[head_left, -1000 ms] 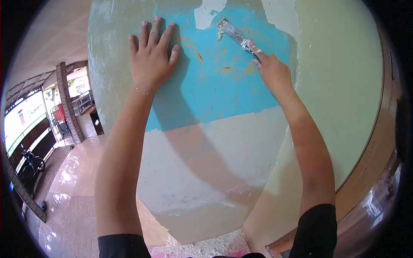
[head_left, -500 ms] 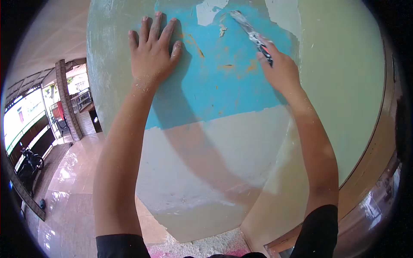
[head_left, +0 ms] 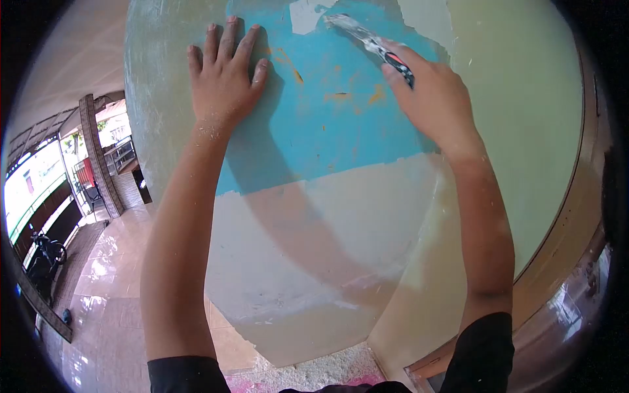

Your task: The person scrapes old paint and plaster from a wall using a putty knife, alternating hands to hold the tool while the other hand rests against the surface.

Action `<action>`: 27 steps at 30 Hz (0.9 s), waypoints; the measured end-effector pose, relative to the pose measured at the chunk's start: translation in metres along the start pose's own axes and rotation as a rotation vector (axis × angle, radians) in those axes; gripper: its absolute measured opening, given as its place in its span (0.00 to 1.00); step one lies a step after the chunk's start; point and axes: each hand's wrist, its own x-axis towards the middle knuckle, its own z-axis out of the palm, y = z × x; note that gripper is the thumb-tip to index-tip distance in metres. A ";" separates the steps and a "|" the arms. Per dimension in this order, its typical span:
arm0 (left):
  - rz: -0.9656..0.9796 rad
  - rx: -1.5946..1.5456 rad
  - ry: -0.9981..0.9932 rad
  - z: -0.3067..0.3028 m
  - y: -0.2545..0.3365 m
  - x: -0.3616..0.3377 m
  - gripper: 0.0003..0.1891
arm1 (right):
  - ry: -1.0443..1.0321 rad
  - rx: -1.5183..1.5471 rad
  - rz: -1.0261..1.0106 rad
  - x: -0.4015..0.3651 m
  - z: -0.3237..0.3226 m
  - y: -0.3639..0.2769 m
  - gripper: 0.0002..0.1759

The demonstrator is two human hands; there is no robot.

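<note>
My left hand [head_left: 226, 82] lies flat on the wall with its fingers spread, at the left edge of a blue painted area [head_left: 314, 131]. In my right hand [head_left: 436, 92] is a scraper [head_left: 357, 31] with a black and red handle, its blade smeared white. The blade points up and left. Its tip is at the right edge of a pale patch [head_left: 306, 16] near the top of the wall. Orange-brown marks [head_left: 341, 96] show through the blue.
Below the blue, the wall is bare grey-white [head_left: 295, 242]. Pale scrapings [head_left: 308, 368] cover the floor at its foot. Green wall [head_left: 517, 131] and a wooden frame [head_left: 557, 242] are at right. Tiled floor [head_left: 111, 288], a pillar [head_left: 98, 154] and a motorbike [head_left: 46, 252] are at left.
My right hand has turned the scraper so its tip sits further left, by the pale patch. A loose flake on the blue is no longer visible. My left hand stays on the wall.
</note>
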 end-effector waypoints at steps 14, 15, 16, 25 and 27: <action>0.000 -0.030 -0.007 -0.004 -0.002 0.000 0.31 | -0.004 0.464 -0.092 -0.070 0.053 0.042 0.19; 0.005 -0.043 0.005 -0.003 -0.003 -0.001 0.31 | 0.009 0.555 -0.121 -0.076 0.071 0.046 0.20; 0.011 -0.058 0.018 -0.003 -0.004 -0.001 0.31 | 0.006 0.559 -0.115 -0.081 0.085 0.050 0.20; 0.043 -0.048 0.062 0.000 -0.005 -0.003 0.30 | 0.141 0.227 0.039 -0.069 0.138 0.100 0.21; 0.043 -0.043 0.062 0.002 -0.004 -0.005 0.30 | 0.089 0.304 0.143 -0.074 0.132 0.102 0.20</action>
